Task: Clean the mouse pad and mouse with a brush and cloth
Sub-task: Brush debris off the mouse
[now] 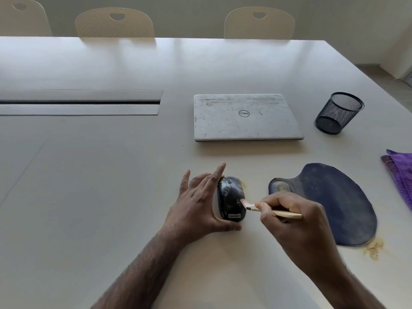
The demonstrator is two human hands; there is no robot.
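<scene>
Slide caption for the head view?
Left hand steadies the dusty mouse while right hand touches a small brush to its side; mouse pad and purple cloth lie nearby.

A wide, pale table (89, 197) filled most of the room, its glossy top reflecting soft daylight. A long cable slot (80, 102) was recessed in its left half. Three cream chairs (114, 25) stood along the far edge against a plain wall (178, 5). Grey floor (383, 79) showed at right.
</scene>
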